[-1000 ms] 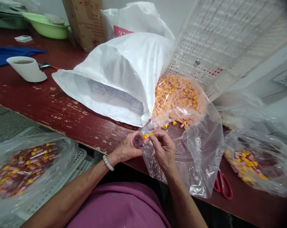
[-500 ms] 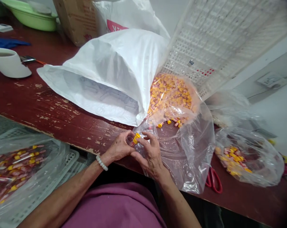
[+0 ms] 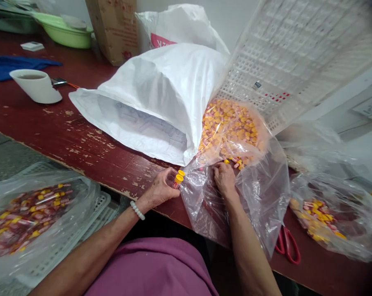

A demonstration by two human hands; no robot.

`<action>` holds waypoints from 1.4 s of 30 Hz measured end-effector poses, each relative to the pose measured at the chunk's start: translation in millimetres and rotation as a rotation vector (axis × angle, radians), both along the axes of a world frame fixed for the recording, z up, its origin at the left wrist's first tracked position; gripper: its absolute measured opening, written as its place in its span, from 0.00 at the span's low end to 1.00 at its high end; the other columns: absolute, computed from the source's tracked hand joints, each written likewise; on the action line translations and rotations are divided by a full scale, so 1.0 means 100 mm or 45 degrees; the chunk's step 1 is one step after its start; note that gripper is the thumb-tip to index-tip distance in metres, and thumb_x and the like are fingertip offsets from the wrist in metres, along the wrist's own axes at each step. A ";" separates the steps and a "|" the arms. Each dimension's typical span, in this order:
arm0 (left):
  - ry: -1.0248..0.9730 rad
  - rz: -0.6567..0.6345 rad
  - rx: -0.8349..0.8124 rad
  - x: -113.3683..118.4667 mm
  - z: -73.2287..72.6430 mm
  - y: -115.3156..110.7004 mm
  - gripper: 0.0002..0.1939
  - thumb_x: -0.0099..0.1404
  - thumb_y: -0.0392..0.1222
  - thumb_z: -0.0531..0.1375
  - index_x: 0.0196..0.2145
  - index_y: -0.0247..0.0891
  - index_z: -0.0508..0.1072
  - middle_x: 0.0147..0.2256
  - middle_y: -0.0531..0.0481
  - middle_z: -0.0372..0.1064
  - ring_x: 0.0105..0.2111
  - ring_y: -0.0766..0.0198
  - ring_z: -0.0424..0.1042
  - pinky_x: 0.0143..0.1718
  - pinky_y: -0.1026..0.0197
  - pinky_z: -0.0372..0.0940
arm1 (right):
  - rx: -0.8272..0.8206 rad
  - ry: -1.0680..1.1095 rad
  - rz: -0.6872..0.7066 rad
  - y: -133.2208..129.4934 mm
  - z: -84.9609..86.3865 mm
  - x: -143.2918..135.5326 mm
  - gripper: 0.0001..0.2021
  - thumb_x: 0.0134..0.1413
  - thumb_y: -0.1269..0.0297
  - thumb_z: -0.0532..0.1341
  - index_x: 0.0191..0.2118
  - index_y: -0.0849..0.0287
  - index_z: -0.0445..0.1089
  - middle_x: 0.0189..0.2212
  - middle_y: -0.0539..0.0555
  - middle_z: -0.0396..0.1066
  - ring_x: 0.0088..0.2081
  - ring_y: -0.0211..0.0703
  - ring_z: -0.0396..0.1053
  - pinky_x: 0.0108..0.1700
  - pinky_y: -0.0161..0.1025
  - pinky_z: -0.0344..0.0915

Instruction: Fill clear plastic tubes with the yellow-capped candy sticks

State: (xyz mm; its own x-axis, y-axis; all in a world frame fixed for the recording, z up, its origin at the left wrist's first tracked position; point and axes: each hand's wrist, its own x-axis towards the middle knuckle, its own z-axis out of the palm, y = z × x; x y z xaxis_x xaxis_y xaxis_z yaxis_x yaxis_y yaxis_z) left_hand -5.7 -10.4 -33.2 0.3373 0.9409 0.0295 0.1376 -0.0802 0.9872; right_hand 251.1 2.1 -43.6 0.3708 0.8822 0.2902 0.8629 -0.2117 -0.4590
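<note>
My left hand is closed around clear tubes with yellow caps, near the table's front edge. Over at the mouth of a clear plastic bag, my right hand has its fingers bent towards a few small yellow-capped pieces; whether it pinches anything is hidden. A large heap of yellow and pink pieces fills the back of that bag. The white sack lies to its left with its mouth open, and clear tubes show faintly inside.
Red scissors and a smaller bag of pieces lie at the right. A white crate leans behind. Lower left, a bag of filled tubes rests on a crate. A white cup stands on the table.
My right hand has left the tubes in my left hand and moved right, to the clear bag's mouth. The whole view has shifted slightly.
</note>
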 end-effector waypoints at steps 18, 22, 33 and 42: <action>0.301 -0.166 0.321 0.04 0.16 -0.10 0.09 0.51 0.38 0.59 0.32 0.36 0.67 0.28 0.53 0.67 0.26 0.67 0.64 0.27 0.65 0.56 | 0.262 0.291 0.790 -0.72 0.79 -1.06 0.16 0.51 0.64 0.63 0.46 0.55 0.64 0.42 0.54 0.67 0.37 0.39 0.67 0.39 0.38 0.66; 0.264 -0.158 0.286 0.04 0.13 -0.09 0.09 0.48 0.33 0.58 0.31 0.36 0.66 0.27 0.54 0.66 0.25 0.67 0.63 0.26 0.66 0.55 | 0.265 0.058 0.785 -0.79 0.67 -1.10 0.13 0.52 0.73 0.55 0.44 0.55 0.66 0.52 0.56 0.58 0.51 0.46 0.59 0.51 0.47 0.60; 0.082 -0.070 0.026 0.04 0.04 -0.02 0.15 0.43 0.32 0.60 0.32 0.35 0.67 0.28 0.54 0.68 0.27 0.67 0.65 0.28 0.67 0.59 | 0.343 0.088 0.533 -0.69 0.41 -0.81 0.18 0.48 0.76 0.50 0.43 0.54 0.67 0.52 0.56 0.60 0.51 0.45 0.60 0.49 0.44 0.61; 0.074 0.036 -0.007 -0.07 0.06 0.05 0.16 0.41 0.30 0.58 0.32 0.36 0.65 0.26 0.57 0.67 0.26 0.68 0.65 0.28 0.67 0.59 | 0.012 -0.134 0.252 0.15 -0.01 0.03 0.14 0.48 0.70 0.53 0.41 0.58 0.69 0.43 0.59 0.65 0.47 0.49 0.61 0.49 0.45 0.59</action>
State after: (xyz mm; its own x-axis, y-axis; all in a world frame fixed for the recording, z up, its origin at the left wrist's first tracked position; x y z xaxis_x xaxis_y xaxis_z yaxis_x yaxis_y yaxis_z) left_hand -12.5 -5.8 -27.4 0.3117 0.9502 0.0056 0.1969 -0.0703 0.9779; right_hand 254.5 17.5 -45.0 0.1578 0.9318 0.3268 0.9305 -0.0296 -0.3650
